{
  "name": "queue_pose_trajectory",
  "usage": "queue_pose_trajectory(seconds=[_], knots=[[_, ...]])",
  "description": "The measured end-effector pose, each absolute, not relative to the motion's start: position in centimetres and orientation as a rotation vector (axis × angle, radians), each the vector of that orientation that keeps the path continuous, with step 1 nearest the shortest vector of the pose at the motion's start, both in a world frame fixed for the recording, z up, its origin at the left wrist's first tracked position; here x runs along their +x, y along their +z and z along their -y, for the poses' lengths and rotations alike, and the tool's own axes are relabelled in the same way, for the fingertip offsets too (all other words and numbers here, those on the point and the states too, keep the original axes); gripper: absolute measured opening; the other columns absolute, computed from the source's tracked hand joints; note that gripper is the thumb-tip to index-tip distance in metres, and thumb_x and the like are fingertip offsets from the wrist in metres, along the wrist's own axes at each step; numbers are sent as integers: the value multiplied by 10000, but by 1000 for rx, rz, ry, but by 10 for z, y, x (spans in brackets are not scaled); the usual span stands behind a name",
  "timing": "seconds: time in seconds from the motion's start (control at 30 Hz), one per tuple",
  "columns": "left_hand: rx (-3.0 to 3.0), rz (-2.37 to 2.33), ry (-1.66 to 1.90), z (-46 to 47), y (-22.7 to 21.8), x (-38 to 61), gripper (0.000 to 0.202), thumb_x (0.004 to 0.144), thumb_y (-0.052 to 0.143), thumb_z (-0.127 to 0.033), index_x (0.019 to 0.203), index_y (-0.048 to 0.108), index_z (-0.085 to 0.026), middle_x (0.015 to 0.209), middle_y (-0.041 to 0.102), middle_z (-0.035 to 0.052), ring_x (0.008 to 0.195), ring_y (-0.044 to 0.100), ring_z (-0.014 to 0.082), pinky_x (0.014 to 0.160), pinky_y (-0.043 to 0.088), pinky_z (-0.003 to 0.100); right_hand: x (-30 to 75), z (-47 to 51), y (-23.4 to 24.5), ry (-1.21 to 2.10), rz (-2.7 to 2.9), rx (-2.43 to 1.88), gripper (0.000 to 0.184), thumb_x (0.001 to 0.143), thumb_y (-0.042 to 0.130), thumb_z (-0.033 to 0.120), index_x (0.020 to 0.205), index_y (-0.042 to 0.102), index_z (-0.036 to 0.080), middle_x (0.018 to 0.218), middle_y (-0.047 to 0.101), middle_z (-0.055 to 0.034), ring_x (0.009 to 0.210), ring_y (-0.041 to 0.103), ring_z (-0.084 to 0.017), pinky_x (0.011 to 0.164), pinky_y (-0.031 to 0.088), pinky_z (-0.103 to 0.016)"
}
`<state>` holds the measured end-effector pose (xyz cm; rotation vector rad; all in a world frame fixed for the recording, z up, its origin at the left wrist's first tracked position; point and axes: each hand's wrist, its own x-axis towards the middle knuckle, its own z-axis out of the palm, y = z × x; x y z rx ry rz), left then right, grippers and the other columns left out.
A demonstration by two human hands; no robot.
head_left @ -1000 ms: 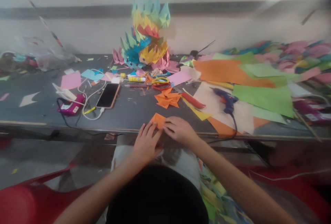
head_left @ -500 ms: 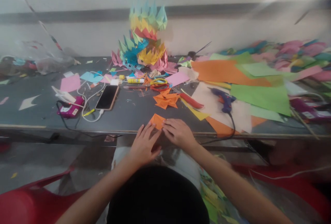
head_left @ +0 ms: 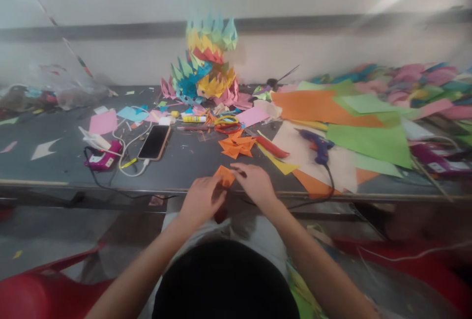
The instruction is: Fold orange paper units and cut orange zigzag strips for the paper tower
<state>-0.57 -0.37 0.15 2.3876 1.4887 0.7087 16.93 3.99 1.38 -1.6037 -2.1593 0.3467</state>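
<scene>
A small folded piece of orange paper point(head_left: 224, 176) lies at the front edge of the table, between my two hands. My left hand point(head_left: 201, 196) grips its left and lower side, thumb beneath and fingers curled over. At the paper's right corner is my right hand point(head_left: 254, 184), its thumb and fingertips closing on that corner and the index finger stretched over it. Just beyond them rests a cluster of folded orange paper points point(head_left: 237, 144). Beside it lies a tool with a red handle point(head_left: 273, 147).
A phone point(head_left: 155, 142) on a white cable and a purple box point(head_left: 105, 157) are on the left. A glue gun point(head_left: 319, 144) lies on paper sheets point(head_left: 368, 137) at right. Behind are scissors point(head_left: 226, 122), a glue stick point(head_left: 194, 119) and a colourful folded-paper model point(head_left: 206, 73).
My left hand has gone from spread fingers on the paper to a curled grip. The orange paper has turned a little. My right index finger has lifted and reaches further forward.
</scene>
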Motion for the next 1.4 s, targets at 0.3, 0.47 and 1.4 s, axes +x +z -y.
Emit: queue_pose_trajectory(seconds=[0.3, 0.47, 1.4], knots=[[2100, -1830, 488, -33, 21, 4, 123, 826, 487, -143, 893, 589, -162, 910, 627, 78, 835, 600, 203, 721, 447, 305, 159, -63, 34, 607, 2306, -1678, 170, 738, 647, 214, 907, 646, 191, 862, 661, -36, 771, 586, -159, 625, 367, -237], [1923, -2032, 306, -29, 29, 11, 214, 837, 490, -201, 1041, 555, -205, 920, 653, 79, 805, 625, 236, 650, 438, 325, 157, -61, 32, 710, 2244, -1740, 221, 735, 647, 215, 953, 625, 183, 776, 647, -17, 676, 572, -138, 578, 349, -231], [2966, -843, 352, -46, 15, -47, 262, 869, 422, -90, 1051, 590, -175, 1072, 610, 73, 942, 579, 159, 803, 482, 285, 209, -63, -7, 207, 2725, -671, 351, 846, 431, 88, 1142, 585, 198, 1105, 620, -87, 1021, 565, -170, 855, 476, -299]])
